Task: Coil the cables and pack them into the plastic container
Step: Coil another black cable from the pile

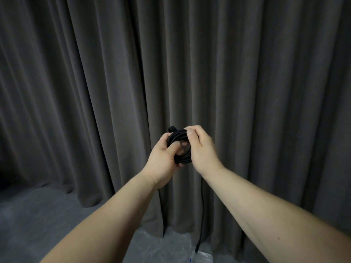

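At the bottom edge of the frame, right of centre, I see the corner of what I take to be the plastic container [202, 256], clear-walled and mostly cut off. The loose tail of the black cable [201, 215] hangs almost straight down toward it, its end just above or at the rim; I cannot tell which. Higher, at mid-frame, both my forearms converge on the coil [180, 149]. My left hand [163, 156] grips the coil's left side, thumb curled through its opening. My right hand [201, 147] pinches the top right of the loops, fingers curled over them. The tail drops from beneath the right hand, so I judge the right hand is placed to draw the next loop upward. Beyond, a pleated grey curtain [95, 82] fills the background above a grey floor [38, 224].
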Action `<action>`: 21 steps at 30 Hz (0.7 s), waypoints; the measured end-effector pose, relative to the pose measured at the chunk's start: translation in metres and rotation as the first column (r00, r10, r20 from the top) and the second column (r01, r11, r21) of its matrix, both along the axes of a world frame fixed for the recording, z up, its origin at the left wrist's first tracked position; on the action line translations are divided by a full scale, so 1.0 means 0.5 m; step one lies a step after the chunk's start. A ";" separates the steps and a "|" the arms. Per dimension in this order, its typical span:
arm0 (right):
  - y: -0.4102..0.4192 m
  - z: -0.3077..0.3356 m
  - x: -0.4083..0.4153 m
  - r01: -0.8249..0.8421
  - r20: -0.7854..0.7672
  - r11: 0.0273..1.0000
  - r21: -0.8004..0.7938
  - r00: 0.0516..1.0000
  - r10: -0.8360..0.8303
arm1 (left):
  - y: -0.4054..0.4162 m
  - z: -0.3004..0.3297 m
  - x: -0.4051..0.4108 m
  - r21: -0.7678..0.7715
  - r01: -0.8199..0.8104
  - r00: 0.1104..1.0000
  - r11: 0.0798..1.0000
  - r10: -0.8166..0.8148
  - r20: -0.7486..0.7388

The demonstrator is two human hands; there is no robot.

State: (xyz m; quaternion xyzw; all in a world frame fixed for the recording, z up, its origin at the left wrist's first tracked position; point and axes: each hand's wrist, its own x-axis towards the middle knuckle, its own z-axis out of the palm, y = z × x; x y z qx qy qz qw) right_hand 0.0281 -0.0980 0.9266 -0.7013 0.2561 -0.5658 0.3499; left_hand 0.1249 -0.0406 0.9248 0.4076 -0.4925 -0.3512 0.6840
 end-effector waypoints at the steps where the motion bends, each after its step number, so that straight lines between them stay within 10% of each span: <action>1: 0.004 0.002 0.001 0.024 -0.021 1.000 -0.007 0.999 -0.024 | -0.001 0.001 0.003 -0.005 -0.032 0.998 0.999 0.032 0.062; 5: 0.007 0.004 -0.001 0.142 -0.074 0.986 -0.084 0.986 -0.149 | 0.004 0.004 0.000 -0.007 -0.068 0.980 0.998 0.068 0.187; 13: -0.023 0.006 -0.015 0.155 -0.077 0.959 -0.238 0.981 -0.178 | 0.030 0.049 0.022 0.122 0.407 0.903 0.905 -0.378 -0.205; 21: -0.028 -0.011 -0.021 0.099 -0.125 0.959 -0.265 0.983 -0.136 | 0.036 0.046 0.003 0.165 0.341 0.933 0.925 -0.312 -0.176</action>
